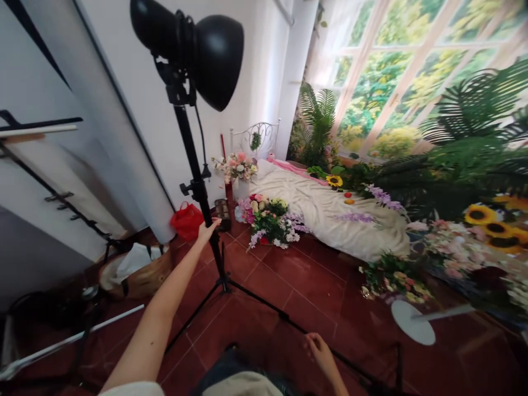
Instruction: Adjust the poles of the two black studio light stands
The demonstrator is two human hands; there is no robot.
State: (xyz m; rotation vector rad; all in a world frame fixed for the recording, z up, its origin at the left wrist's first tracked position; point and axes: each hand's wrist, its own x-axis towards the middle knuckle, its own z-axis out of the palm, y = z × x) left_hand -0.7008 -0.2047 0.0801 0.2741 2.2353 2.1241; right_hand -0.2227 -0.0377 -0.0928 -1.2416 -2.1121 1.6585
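Note:
My left hand [207, 232] is wrapped round the black pole of a light stand [217, 254], at the lower part of its upright. A black studio lamp [218, 60] with a deep round reflector sits on top of the stand, its cord hanging with a plug at the end. My right hand [317, 347] is low at the front, beside a long black leg [264, 304] of the stand. Its fingers are curled together; whether they hold anything is hidden.
A bed with a cream cover [322, 209] stands at the back, ringed by artificial flowers [270, 217] and palm leaves. A red bag [187, 220] and a woven basket [148, 272] lie left. A white round base [412, 322] is at right. Stand legs spread over the tiles.

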